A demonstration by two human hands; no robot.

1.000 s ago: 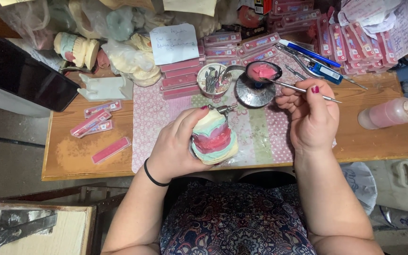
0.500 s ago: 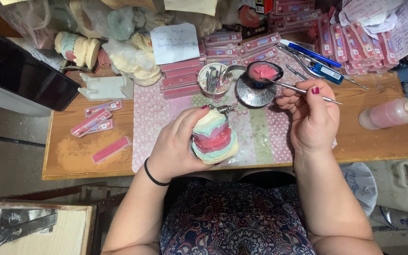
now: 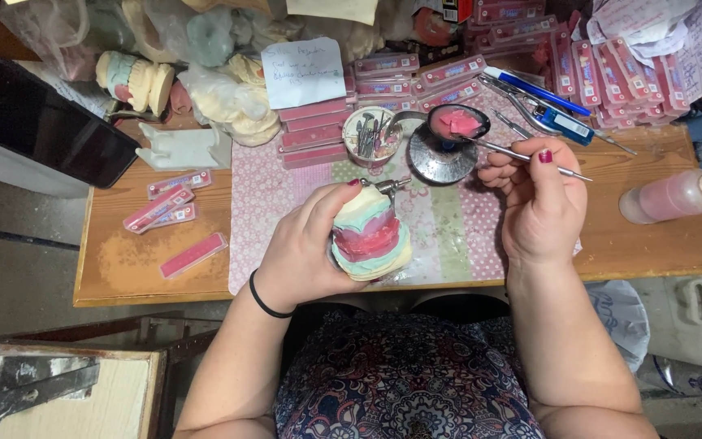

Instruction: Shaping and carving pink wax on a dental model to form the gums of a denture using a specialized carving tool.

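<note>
Seen from above, a person sits at a small wooden table (image 3: pixel 660 244) crowded with dental lab supplies. At the far left, a dark tablet (image 3: pixel 42 122) rests on a grey box, overhanging the table's left edge. Just right of it, several flat pink wax packets (image 3: pixel 174 211) lie on bare wood, with a white plaster piece (image 3: pixel 184 149) behind them.

A patterned pink mat (image 3: pixel 286 211) covers the middle of the table. Above its front edge, the left hand (image 3: pixel 306 244), with a black band at the wrist, is wrapped around a dental cast model (image 3: pixel 370 236), a stack of cream, pink and pale green layers with a metal hinge on top. The fingers grip its left side and the thumb curls over the top.

Behind the model stand a small white cup of metal tools (image 3: pixel 371 134) and a round metal spoon-like dish (image 3: pixel 458 122) holding pink wax, set over a metal base.

To the right, the right hand (image 3: pixel 539 203) pinches a thin metal instrument (image 3: pixel 522 154) between thumb and fingers; its tip reaches into the wax dish.

Rows of pink boxes (image 3: pixel 611 73) line the back. At the far right, a plastic bottle of pink liquid (image 3: pixel 676 193) lies on its side.
</note>
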